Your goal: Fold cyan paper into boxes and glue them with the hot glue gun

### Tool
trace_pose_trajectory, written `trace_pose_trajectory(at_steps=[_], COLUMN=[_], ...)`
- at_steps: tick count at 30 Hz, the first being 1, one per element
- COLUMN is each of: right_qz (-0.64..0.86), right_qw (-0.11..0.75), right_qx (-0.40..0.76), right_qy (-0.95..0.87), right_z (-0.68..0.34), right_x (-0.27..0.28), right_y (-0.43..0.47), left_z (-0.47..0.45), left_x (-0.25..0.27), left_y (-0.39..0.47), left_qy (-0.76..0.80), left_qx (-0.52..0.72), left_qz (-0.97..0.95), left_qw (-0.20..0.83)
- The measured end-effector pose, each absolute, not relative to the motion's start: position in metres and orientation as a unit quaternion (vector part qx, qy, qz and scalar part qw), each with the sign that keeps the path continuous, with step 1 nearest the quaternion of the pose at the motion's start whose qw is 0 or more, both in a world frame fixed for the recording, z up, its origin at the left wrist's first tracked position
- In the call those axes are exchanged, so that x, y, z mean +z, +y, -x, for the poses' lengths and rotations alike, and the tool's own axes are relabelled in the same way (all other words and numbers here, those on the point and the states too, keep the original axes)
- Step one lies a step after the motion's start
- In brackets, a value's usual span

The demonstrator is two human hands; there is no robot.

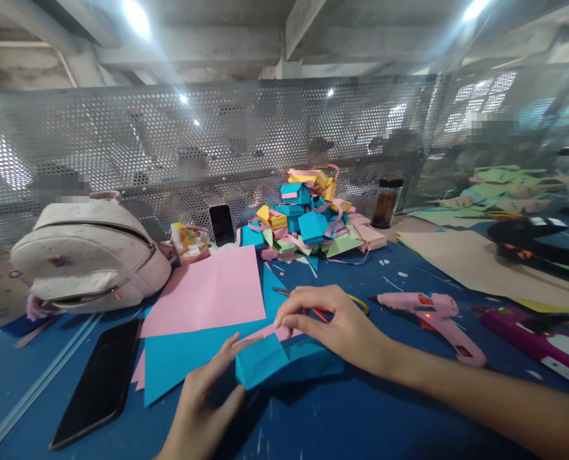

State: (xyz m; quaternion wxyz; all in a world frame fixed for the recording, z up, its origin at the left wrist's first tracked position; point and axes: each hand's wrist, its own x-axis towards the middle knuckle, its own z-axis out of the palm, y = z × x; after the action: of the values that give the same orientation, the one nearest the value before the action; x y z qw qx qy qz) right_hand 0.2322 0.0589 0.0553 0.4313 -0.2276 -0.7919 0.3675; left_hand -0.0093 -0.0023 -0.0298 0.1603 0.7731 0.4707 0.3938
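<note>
A folded blue paper piece (261, 363), shaped like a small box with a long flap to its right, is raised a little over the table near the front. My left hand (202, 396) grips its left end, thumb below and fingers above. Behind its upper edge runs a pink paper strip (258, 333). My right hand (330, 322) reaches over the blue piece with fingertips pinched at the strip. Scissors (361, 305) with yellow and red on the handles lie partly hidden behind that hand. A pink glue gun (431, 310) rests to the right.
Pink (212, 291) and blue sheets (179, 364) lie left of centre, with a dark phone (97, 383) beside them. Behind stand a white backpack (93, 255), a heap of folded paper boxes (308, 220) and a jar (387, 203). A purple tool (534, 342) lies far right.
</note>
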Motion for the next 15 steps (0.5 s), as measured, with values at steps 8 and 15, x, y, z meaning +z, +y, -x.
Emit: trace_pose_trajectory(at_steps=[8,15], right_qz=[0.173,0.176], right_qw=[0.414,0.395], right_qx=[0.191,0.122], right_qy=[-0.873,-0.893], right_z=[-0.235,-0.232], right_x=[0.051,0.046], right_y=[0.056,0.055], left_z=[0.005,0.004], left_x=[-0.024,-0.021], left_y=[0.001,-0.001], left_qy=[0.487,0.491], left_qx=[0.446,0.429], left_qz=[-0.732,-0.739], left_qw=[0.170,0.169])
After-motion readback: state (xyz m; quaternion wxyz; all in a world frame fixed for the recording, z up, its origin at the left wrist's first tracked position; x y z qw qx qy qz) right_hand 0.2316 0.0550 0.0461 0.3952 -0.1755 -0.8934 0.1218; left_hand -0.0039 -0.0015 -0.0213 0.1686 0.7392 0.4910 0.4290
